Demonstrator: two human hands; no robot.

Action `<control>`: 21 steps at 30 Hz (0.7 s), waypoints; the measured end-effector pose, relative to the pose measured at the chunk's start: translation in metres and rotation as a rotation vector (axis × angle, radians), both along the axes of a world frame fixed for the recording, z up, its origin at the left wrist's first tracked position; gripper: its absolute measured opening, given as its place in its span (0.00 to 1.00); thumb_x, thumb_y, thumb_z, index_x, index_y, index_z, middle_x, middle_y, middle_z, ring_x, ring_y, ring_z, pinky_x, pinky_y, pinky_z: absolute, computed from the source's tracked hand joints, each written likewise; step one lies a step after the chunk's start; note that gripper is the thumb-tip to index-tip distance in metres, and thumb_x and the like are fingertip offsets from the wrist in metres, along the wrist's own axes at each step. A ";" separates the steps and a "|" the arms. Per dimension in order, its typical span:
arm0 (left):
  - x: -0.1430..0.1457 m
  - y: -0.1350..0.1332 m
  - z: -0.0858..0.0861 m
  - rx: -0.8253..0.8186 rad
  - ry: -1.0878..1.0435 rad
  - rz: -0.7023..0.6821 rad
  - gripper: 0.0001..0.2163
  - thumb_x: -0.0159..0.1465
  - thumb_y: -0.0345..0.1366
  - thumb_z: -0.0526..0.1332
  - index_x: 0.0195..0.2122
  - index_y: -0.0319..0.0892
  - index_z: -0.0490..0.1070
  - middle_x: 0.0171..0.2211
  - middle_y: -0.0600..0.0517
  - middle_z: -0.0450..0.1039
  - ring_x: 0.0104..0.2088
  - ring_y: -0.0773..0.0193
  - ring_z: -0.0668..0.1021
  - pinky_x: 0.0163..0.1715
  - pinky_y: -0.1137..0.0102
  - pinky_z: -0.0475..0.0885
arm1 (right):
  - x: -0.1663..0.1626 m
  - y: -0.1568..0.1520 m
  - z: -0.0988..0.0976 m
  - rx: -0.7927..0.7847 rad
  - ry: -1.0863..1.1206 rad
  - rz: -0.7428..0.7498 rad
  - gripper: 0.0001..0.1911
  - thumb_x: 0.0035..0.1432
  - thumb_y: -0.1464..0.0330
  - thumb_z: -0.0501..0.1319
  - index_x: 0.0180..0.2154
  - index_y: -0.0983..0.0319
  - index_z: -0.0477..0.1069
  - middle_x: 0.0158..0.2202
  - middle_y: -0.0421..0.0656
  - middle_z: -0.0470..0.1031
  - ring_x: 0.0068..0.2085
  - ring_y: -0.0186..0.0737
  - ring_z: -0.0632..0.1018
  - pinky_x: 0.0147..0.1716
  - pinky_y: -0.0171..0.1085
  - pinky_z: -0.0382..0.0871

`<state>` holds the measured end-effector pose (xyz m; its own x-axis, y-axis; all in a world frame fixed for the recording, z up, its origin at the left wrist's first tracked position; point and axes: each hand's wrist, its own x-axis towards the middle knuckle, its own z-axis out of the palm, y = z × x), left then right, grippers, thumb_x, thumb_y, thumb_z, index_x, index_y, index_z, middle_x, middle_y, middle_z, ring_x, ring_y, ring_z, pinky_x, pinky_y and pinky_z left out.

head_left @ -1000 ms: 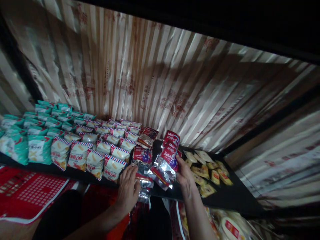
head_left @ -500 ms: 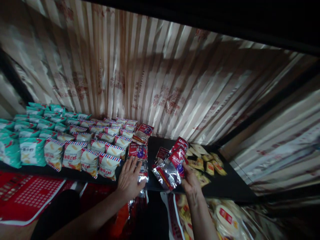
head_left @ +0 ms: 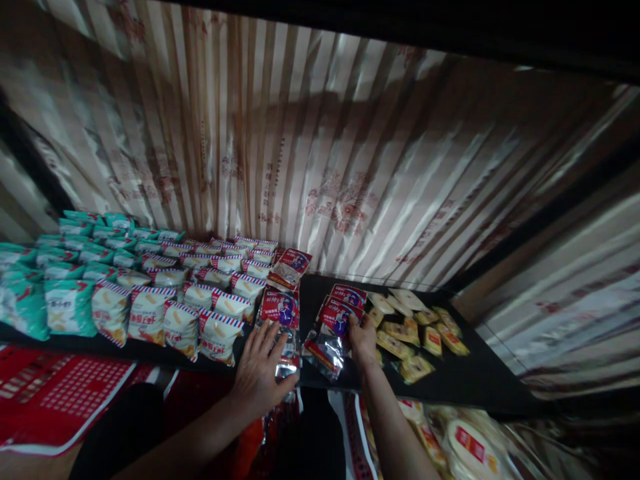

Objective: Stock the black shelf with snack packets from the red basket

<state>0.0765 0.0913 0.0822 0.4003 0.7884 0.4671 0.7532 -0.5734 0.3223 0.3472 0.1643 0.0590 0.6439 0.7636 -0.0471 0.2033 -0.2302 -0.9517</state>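
Note:
On a black shelf (head_left: 475, 380) lie rows of snack bags. My left hand (head_left: 261, 373) rests flat, fingers spread, on a red-and-silver packet (head_left: 281, 319) at the shelf's front edge. My right hand (head_left: 363, 339) is closed on a bunch of red-and-silver packets (head_left: 334, 325) lying low on the shelf just right of that one. Another red packet (head_left: 291, 265) leans against the rows behind.
White bags with striped tops (head_left: 200, 313) and teal bags (head_left: 55, 293) fill the shelf's left. Small yellow packets (head_left: 415, 333) lie at right. Striped foil sheeting (head_left: 320, 167) backs the shelf. A red printed bag (head_left: 55, 393) and round packaged goods (head_left: 460, 447) sit below.
My right hand has lowered its red-and-silver packets from a raised tilt down onto the shelf. My left hand has stayed on its packet, fingers spreading a little.

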 end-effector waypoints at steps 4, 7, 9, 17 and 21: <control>0.000 -0.002 -0.001 -0.022 -0.016 0.003 0.27 0.55 0.39 0.61 0.56 0.39 0.63 0.61 0.42 0.59 0.62 0.46 0.59 0.57 0.48 0.60 | -0.006 0.006 0.008 -0.055 -0.181 -0.042 0.26 0.48 0.63 0.59 0.50 0.64 0.65 0.45 0.52 0.74 0.51 0.53 0.73 0.50 0.45 0.63; 0.000 -0.002 -0.002 -0.040 -0.042 0.016 0.25 0.56 0.38 0.60 0.55 0.39 0.64 0.61 0.42 0.60 0.62 0.46 0.59 0.57 0.48 0.61 | -0.019 0.008 0.016 -0.113 -0.515 -0.057 0.27 0.49 0.65 0.58 0.51 0.68 0.65 0.53 0.58 0.67 0.57 0.58 0.66 0.55 0.51 0.57; 0.000 -0.001 -0.003 -0.059 -0.061 0.022 0.24 0.56 0.37 0.60 0.55 0.40 0.64 0.61 0.43 0.60 0.62 0.46 0.58 0.56 0.48 0.62 | -0.029 0.011 0.022 -0.122 -0.651 -0.042 0.25 0.51 0.66 0.56 0.51 0.68 0.66 0.55 0.60 0.64 0.58 0.58 0.64 0.55 0.52 0.56; 0.001 0.001 -0.004 -0.079 -0.086 0.022 0.24 0.55 0.35 0.61 0.55 0.42 0.65 0.60 0.45 0.61 0.62 0.45 0.59 0.55 0.48 0.64 | -0.078 0.050 0.040 -0.143 -0.444 0.312 0.19 0.57 0.59 0.53 0.45 0.62 0.71 0.43 0.47 0.77 0.45 0.43 0.77 0.43 0.36 0.67; 0.000 0.002 -0.006 -0.065 -0.086 0.016 0.24 0.56 0.35 0.60 0.55 0.42 0.64 0.60 0.45 0.60 0.61 0.46 0.60 0.55 0.48 0.65 | -0.094 0.076 0.041 -0.180 -0.451 0.320 0.22 0.56 0.53 0.53 0.44 0.61 0.72 0.43 0.47 0.78 0.45 0.44 0.77 0.41 0.37 0.67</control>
<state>0.0762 0.0930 0.0761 0.3484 0.8240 0.4469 0.7298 -0.5376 0.4223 0.2529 0.2400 0.0999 0.3689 0.9289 0.0315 0.6659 -0.2405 -0.7062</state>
